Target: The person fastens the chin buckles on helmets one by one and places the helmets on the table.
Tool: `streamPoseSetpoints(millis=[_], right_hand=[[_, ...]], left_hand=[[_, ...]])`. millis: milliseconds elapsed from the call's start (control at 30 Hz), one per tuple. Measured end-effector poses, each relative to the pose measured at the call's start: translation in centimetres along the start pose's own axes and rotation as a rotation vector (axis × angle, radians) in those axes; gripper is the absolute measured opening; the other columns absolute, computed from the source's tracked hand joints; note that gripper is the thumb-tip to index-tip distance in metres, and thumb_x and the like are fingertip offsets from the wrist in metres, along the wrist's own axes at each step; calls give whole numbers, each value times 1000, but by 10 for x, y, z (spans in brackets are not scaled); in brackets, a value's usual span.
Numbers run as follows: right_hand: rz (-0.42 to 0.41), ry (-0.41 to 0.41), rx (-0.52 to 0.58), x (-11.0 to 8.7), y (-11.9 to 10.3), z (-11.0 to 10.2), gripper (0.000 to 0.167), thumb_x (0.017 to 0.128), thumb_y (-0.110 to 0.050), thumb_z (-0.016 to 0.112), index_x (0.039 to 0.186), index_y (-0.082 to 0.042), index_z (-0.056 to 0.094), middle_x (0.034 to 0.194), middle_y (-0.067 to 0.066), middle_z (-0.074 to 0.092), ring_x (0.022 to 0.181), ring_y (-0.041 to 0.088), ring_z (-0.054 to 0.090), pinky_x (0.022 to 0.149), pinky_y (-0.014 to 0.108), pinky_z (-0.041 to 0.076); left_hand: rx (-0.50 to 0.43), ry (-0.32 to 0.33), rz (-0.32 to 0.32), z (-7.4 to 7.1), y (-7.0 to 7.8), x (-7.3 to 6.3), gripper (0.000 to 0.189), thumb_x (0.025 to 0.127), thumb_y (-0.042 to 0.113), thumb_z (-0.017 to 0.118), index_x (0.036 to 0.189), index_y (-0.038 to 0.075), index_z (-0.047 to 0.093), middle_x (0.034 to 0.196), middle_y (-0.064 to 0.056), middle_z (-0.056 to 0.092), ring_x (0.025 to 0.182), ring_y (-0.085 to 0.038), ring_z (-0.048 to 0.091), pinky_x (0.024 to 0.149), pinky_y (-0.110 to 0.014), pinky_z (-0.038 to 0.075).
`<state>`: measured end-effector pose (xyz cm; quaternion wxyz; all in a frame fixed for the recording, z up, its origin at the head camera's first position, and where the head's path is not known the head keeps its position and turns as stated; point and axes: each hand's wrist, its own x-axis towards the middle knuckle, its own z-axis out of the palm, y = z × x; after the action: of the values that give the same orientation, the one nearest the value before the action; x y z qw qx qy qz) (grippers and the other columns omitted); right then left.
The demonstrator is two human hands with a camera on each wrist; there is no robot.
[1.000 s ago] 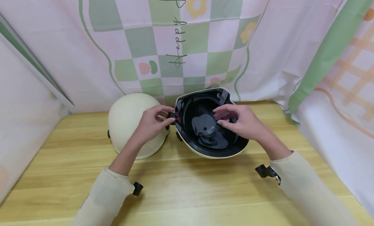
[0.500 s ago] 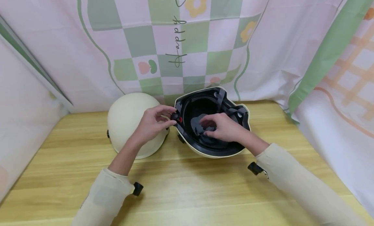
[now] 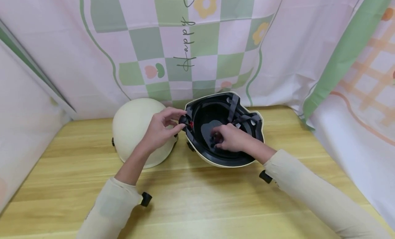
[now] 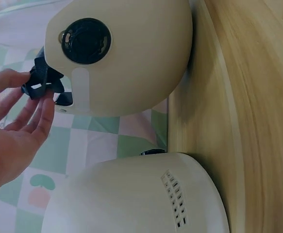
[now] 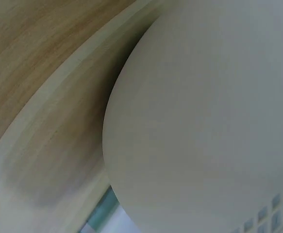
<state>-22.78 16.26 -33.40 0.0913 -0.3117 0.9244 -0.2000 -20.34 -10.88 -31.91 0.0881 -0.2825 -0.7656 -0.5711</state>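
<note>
Forearms angled inward over the desk point(image 3: 197, 204), I have the left hand point(image 3: 160, 130) pinching a black buckle point(image 3: 183, 120) between thumb and fingertips at the left edge of an upturned cream helmet point(image 3: 226, 162). The right hand point(image 3: 232, 138) reaches inside, fingers bent; whether they grip anything I cannot tell. A second helmet point(image 3: 134, 124) sits dome-up, just left.
</note>
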Motion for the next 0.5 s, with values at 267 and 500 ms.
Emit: streamPoseSetpoints(millis=[267, 500], right_hand=[[-28, 7, -38, -1, -1, 2, 14, 86, -12, 83, 97, -9, 76, 89, 0, 74, 84, 15, 68, 80, 38, 58], [-49, 102, 10, -5, -1, 3, 20, 82, -19, 89, 94, -10, 77, 86, -3, 75, 79, 13, 70, 75, 36, 59]], left_hand=[[-11, -51, -37, 0, 1, 0, 31, 89, -15, 63, 118, -10, 71, 115, -19, 57, 95, -23, 66, 81, -20, 55], [34, -37, -63, 3, 1, -1, 22, 87, -7, 79, 107, -9, 72, 113, -19, 61, 98, -27, 65, 94, -35, 58]])
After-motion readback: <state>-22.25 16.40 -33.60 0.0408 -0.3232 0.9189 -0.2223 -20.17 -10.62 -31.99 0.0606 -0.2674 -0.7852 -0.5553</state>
